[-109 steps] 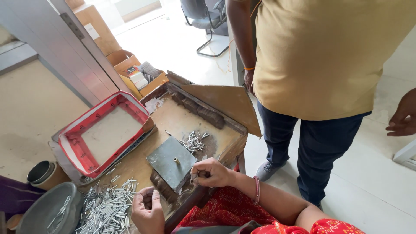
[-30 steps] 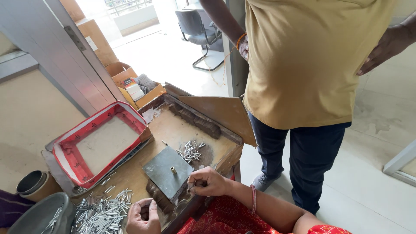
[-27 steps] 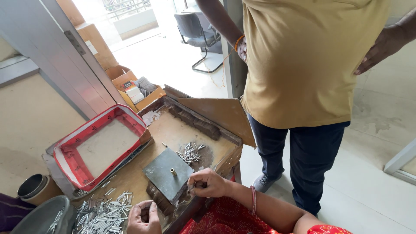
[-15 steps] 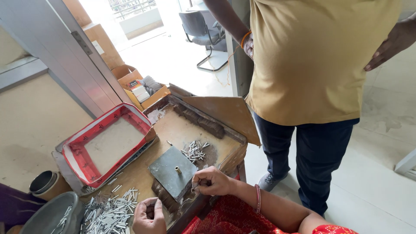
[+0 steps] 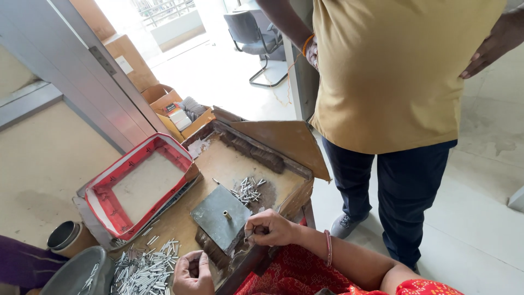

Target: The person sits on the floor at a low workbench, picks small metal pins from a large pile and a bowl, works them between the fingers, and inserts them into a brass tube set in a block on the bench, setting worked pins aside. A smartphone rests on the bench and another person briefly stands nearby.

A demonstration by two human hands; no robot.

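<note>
**Hands working at a metal block among small pins**

A grey metal block (image 5: 221,217) with a short brass peg (image 5: 226,214) standing on it is lying on a worn wooden tray (image 5: 229,164). The right hand (image 5: 270,228) is resting at the block's right edge, fingers pinching a small pin too tiny to make out clearly. The left hand (image 5: 192,271) is curling into a loose fist just below the block; whether it is holding anything cannot be told. Silver pins are lying in a heap (image 5: 144,267) beside it, and a smaller cluster (image 5: 248,189) sits beyond the block. A red-rimmed box lid (image 5: 139,188) is lying to the left. A standing person in a mustard shirt (image 5: 398,71) is waiting nearby.
</note>
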